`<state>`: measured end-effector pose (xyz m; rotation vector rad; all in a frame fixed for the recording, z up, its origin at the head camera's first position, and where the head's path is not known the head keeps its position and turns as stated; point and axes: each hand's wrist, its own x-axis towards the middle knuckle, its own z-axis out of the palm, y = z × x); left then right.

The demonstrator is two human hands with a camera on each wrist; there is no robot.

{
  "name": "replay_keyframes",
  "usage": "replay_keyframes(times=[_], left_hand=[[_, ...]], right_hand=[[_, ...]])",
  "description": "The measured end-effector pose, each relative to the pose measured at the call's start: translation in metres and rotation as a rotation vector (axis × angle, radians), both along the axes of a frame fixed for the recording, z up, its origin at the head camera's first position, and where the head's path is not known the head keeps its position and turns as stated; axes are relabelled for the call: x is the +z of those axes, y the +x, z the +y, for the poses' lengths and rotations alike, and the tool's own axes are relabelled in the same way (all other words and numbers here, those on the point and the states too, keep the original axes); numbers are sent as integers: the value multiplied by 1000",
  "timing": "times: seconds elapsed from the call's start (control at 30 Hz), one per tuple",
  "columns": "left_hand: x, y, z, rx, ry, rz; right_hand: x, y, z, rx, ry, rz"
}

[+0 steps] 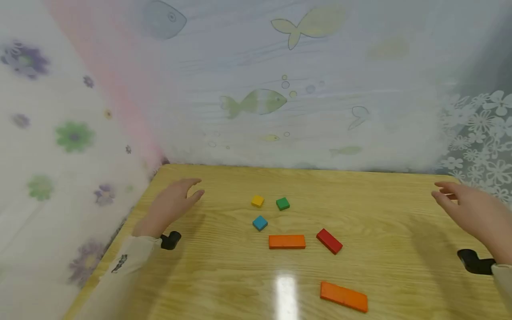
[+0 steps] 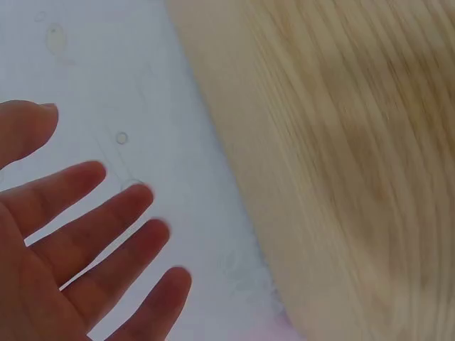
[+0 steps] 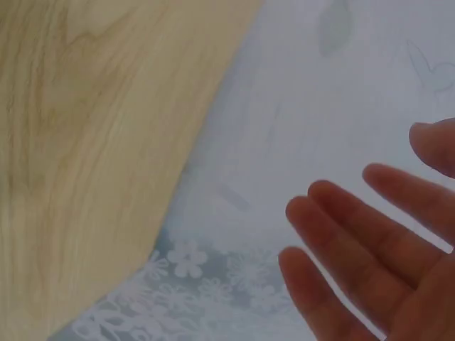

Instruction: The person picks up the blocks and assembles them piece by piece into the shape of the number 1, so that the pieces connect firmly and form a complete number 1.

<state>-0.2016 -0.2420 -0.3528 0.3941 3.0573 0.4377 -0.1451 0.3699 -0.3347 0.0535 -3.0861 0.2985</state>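
Observation:
Over the left side of the table, the left hand point(image 1: 172, 205) hovers with relaxed, spread fingers and holds nothing. The right hand point(image 1: 476, 211) is raised over the right side, its fingers loose and nothing in them. Between the hands lie small flat blocks: a yellow square block point(image 1: 258, 201), a green square block point(image 1: 282, 204) and a blue square block point(image 1: 260, 223). Just nearer is an orange rectangular block point(image 1: 286, 242), with a tilted red rectangular block point(image 1: 329, 241) to its right. A second, longer orange block point(image 1: 343, 297) lies closest to the person. Both wrist views show extended fingers.
The blocks lie on a wooden table point(image 1: 216, 275) with a glossy light reflection near the front. A wall covering with fish drawings point(image 1: 264, 102) rises behind the far edge. On the left stands a flowered wall covering point(image 1: 74, 135); white flower patterns point(image 1: 498, 133) are at right.

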Motion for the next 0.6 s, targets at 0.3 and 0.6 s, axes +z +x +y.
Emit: replay_keyframes(times=[0.3,0.6], left_hand=[[-25,21,24,15,189,-88],[-34,41,47,5,397,-221]], right_hand=[[-18,12,-16,71,-202,1],[-30,15,-51,155,-479,-18]])
